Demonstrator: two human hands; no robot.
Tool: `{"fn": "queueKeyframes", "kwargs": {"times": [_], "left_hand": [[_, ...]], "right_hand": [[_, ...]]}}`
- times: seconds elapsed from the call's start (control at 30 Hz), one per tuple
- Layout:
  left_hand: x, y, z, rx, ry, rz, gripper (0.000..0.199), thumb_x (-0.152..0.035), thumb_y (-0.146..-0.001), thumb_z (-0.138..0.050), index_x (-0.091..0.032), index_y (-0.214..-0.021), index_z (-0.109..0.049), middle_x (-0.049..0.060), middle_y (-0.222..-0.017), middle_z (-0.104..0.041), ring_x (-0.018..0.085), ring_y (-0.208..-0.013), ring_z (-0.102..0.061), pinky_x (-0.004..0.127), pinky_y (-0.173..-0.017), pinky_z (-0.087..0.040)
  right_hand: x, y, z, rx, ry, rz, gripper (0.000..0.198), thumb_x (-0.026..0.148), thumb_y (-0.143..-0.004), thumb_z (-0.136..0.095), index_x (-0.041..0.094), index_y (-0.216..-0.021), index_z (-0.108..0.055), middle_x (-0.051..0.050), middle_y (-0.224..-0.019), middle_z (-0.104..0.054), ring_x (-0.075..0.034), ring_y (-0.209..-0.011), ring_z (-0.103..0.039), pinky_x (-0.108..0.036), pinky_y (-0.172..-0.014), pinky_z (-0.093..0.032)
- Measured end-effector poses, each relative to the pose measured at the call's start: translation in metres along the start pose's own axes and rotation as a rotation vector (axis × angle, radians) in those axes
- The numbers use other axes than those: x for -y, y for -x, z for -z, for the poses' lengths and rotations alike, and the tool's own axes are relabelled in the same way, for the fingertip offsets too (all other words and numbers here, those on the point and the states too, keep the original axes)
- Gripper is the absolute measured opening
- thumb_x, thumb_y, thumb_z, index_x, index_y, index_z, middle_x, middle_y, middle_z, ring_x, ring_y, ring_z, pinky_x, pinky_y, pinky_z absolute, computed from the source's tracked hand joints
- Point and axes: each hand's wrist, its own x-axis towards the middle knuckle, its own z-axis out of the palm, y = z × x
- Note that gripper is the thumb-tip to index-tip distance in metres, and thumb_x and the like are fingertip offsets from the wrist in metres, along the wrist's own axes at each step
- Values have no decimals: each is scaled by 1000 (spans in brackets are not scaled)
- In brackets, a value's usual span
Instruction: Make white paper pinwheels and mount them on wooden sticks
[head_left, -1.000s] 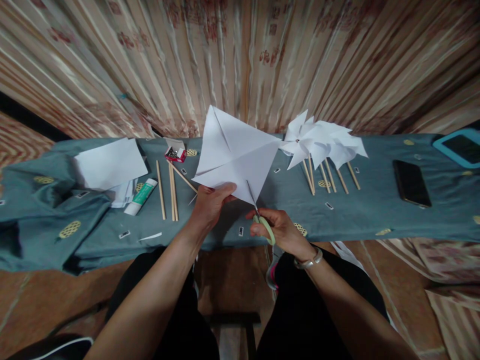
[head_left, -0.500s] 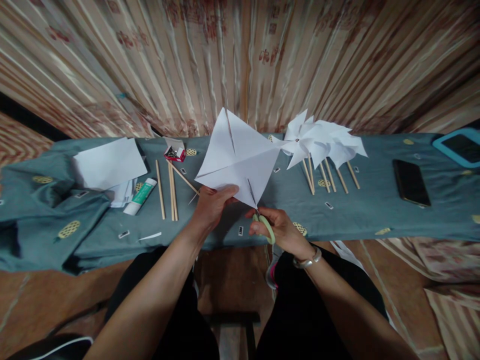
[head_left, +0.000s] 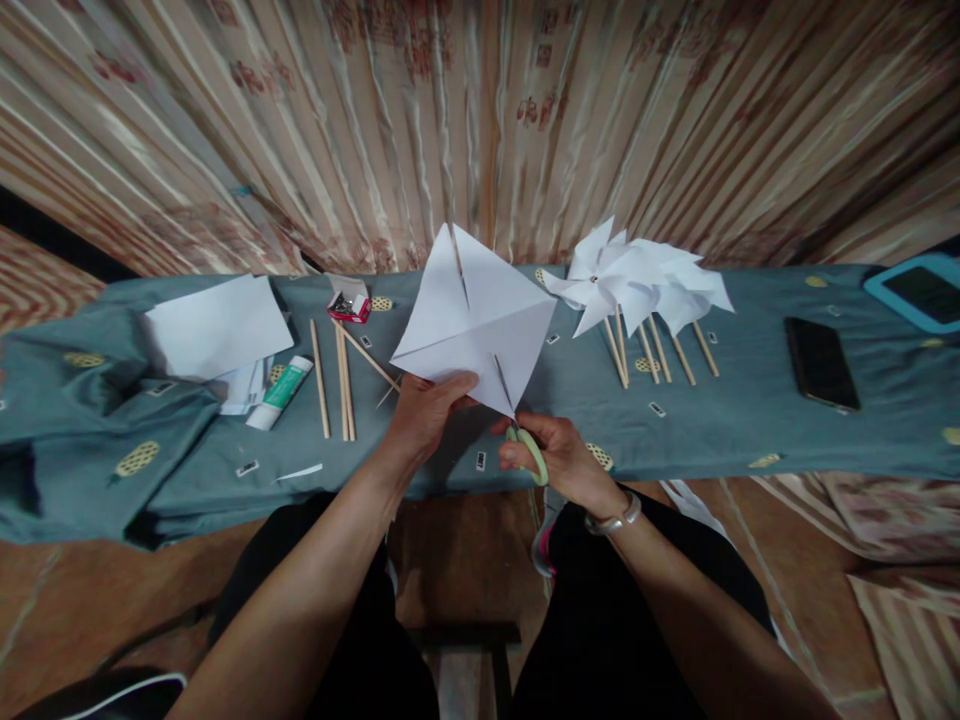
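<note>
A square white sheet of paper (head_left: 487,320) hangs above the table, one corner toward me. Creases cross it, and a slit runs in from its far corner. My left hand (head_left: 427,408) pinches its near left edge, thumb on top. In my right hand (head_left: 559,455) are scissors (head_left: 534,458) with light green handles, fingers in the loops. Their blades lie at the near corner of the sheet, along a dark line there. Part of the blades is hidden by the paper.
Finished paper pinwheels (head_left: 637,280) on wooden sticks lie right of centre. A black phone (head_left: 821,362) and a blue-framed device (head_left: 922,292) are farther right. On the left are stacked paper (head_left: 221,325), a glue tube (head_left: 280,393), loose sticks (head_left: 345,385) and a small red box (head_left: 350,303).
The far corner of the paper has dipped slightly, and its right corner has shifted a little left. Both hands and the scissors stay nearly where they were.
</note>
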Motion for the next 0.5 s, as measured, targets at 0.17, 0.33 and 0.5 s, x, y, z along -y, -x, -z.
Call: {"fn": "queueKeyframes", "kwargs": {"times": [0.17,0.33,0.5], "left_hand": [[1,-1,1,14,9,-9,28,-22,-46,-84,-16,-69,-69,-1,-69,-71,15,-62,-64,26,-57,-54],[3,-1,3,34,-2,-23,24,-22,-48,-83,-16,-65,-67,-2,-64,-68,14,-58,-61,24,-53,-52],[6,1,5,64,-35,-21,19,-22,-50,-81,-16,-61,-67,0,-63,-67,14,-57,-60,25,-53,-50]], "right_hand": [[1,0,0,-10,3,-12,51,58,-62,-79,15,-87,-69,0,-61,-65,-12,-54,-56,-21,-49,-41],[0,0,0,-10,-18,14,48,56,-63,-79,15,-86,-70,0,-61,-66,-10,-53,-54,-20,-49,-40],[2,0,0,-18,-39,4,52,58,-59,-81,15,-86,-71,0,-60,-66,-10,-52,-54,-20,-47,-41]]}}
